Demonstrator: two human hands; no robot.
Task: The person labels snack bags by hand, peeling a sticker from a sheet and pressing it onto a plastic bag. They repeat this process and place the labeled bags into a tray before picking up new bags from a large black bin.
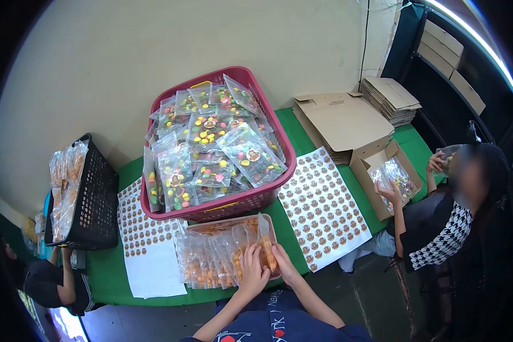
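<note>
Just before the basket [239, 208], left hand [251, 272] rested on packets [211, 259], grip unclear; right hand [284, 263] pinched a packet [266, 245].

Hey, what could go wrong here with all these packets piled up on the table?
The red basket is heaped past its rim, so candy packets might slide off. The orange packets by your left hand and right hand sit at the front edge of the table and could drop. The sticker sheet beside them reaches that edge too and may slip.
</note>
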